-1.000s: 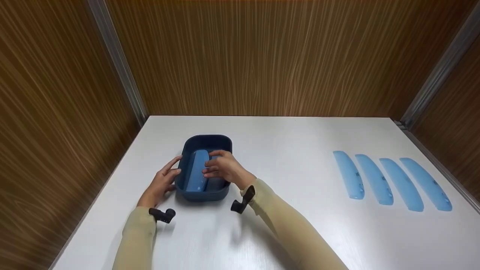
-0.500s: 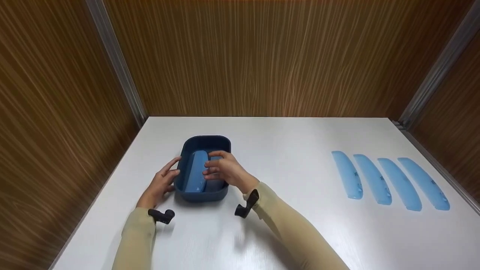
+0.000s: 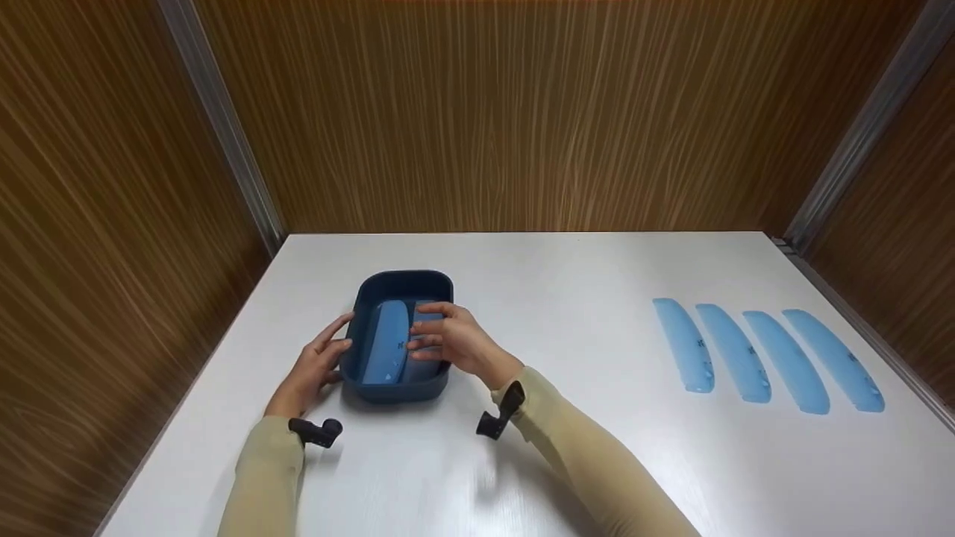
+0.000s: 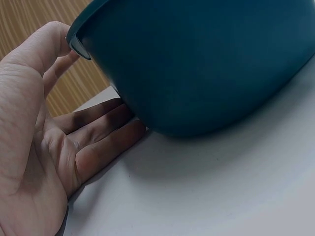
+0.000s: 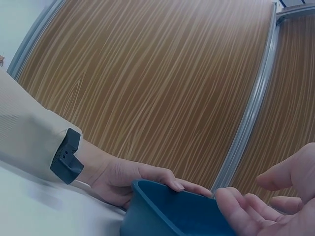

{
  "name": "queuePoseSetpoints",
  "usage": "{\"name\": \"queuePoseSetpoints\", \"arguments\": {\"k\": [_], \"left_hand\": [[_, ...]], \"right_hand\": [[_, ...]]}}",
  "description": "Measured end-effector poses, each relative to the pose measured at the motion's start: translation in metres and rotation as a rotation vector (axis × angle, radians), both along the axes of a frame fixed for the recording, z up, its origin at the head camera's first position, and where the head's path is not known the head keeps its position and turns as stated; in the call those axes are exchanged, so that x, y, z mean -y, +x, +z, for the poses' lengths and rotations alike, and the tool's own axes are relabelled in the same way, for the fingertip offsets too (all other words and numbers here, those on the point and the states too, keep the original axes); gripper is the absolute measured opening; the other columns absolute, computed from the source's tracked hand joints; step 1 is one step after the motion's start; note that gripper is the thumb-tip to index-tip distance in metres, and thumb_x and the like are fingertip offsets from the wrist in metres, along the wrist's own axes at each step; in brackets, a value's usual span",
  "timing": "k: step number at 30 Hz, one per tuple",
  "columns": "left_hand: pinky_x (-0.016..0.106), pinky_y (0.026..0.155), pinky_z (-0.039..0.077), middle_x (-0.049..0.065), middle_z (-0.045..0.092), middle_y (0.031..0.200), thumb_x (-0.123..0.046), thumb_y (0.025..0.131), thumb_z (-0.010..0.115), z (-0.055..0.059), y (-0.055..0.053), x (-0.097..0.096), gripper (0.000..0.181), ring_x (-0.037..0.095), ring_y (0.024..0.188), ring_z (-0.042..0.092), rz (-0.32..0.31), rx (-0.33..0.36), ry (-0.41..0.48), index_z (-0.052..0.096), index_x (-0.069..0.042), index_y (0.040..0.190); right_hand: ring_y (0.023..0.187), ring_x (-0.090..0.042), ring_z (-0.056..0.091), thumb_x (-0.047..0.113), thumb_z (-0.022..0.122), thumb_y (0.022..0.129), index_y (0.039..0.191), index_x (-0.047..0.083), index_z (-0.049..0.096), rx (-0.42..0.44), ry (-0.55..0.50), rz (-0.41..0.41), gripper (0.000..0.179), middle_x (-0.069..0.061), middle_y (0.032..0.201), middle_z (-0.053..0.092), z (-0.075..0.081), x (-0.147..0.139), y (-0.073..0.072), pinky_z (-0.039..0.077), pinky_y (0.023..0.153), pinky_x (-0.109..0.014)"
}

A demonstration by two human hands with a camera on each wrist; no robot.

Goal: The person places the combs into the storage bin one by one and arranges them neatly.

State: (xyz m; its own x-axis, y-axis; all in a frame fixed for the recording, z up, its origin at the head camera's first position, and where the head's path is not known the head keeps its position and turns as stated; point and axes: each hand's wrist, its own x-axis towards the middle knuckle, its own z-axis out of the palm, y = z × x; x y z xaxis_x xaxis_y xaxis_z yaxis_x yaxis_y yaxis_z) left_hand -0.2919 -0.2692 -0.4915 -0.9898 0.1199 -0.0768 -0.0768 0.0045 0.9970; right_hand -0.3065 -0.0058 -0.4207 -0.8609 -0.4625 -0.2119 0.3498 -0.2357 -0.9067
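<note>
A dark blue box point(image 3: 406, 391) without a lid stands on the white table. Inside it lies a long, curved light-blue piece point(image 3: 386, 347) with small dark marks. A second blue surface point(image 3: 427, 312) shows partly beside it, mostly hidden by my right hand. My left hand point(image 3: 312, 365) touches the box's left side: in the left wrist view the thumb meets the rim and extended fingers lie against the outer wall. My right hand point(image 3: 459, 339) hovers over the box's right half, fingers loosely bent, holding nothing. Its fingertips are close to the curved piece; contact is unclear.
To the right, several similar curved light-blue pieces point(image 3: 735, 350) lie side by side in a row on the white table point(image 3: 567, 298). Wood-patterned panels point(image 3: 507, 112) rise behind and at both sides. Each wrist wears a black camera mount point(image 3: 501, 410).
The curved piece in the box has turned so its marked face shows. My right fingertips have drawn slightly away to its right. The left hand keeps its place at the box.
</note>
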Motion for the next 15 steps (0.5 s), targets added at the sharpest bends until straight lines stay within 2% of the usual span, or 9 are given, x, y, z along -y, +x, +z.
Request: {"name": "queuePoseSetpoints", "arguments": {"k": [7,15], "left_hand": [[0.043,0.089,0.044,0.016,0.045,0.137,-0.028,0.093,0.057,0.002,0.000,0.000,0.055,0.028,0.127,0.041,-0.011,0.016,-0.004,0.034,-0.032,0.144],[0.045,0.090,0.043,0.014,0.045,0.138,-0.025,0.094,0.054,0.001,0.001,-0.001,0.053,0.027,0.127,0.040,-0.001,-0.013,-0.017,0.035,-0.031,0.144]], "right_hand": [[0.076,-0.026,0.065,0.001,0.060,0.086,0.132,0.003,0.041,0.009,-0.018,-0.006,0.049,-0.019,0.102,0.058,-0.002,-0.007,0.002,0.053,0.068,-0.038],[0.077,-0.026,0.064,0.002,0.060,0.086,0.133,0.005,0.041,0.002,-0.005,-0.011,0.050,-0.016,0.100,0.058,-0.003,-0.019,0.004,0.053,0.070,-0.038]]}}
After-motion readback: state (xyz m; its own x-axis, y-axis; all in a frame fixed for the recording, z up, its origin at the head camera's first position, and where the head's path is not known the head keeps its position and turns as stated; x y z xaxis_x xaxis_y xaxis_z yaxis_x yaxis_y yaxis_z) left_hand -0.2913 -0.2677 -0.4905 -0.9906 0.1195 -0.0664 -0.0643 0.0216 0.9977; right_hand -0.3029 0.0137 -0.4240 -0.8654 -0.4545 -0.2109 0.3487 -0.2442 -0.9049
